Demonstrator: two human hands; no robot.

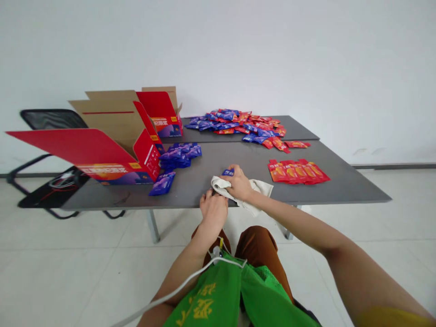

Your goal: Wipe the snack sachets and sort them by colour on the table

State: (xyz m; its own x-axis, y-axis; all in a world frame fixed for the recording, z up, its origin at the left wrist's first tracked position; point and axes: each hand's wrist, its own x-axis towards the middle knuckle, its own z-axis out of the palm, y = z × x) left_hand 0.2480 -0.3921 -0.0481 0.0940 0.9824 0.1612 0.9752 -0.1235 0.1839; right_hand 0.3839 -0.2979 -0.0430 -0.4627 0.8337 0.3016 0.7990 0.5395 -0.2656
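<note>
At the table's front edge, my right hand (240,184) is closed on a white cloth (260,187), pressing part of it onto a blue sachet (227,172). Only the sachet's top end shows past the cloth and fingers. My left hand (214,209) is just in front of it, fingers curled at the sachet's near end, which is mostly hidden. Left of my hands lie a single blue sachet (162,183) and a stack of blue sachets (180,155). To the right, several red sachets (296,172) overlap in a neat row.
Open red cardboard boxes (116,172) stand at the left, with another box (166,125) behind. A mixed heap of blue and red sachets (235,121) covers part of the rear grey table (299,127). A black chair (51,120) is beyond the left end. A white cable (177,288) crosses my lap.
</note>
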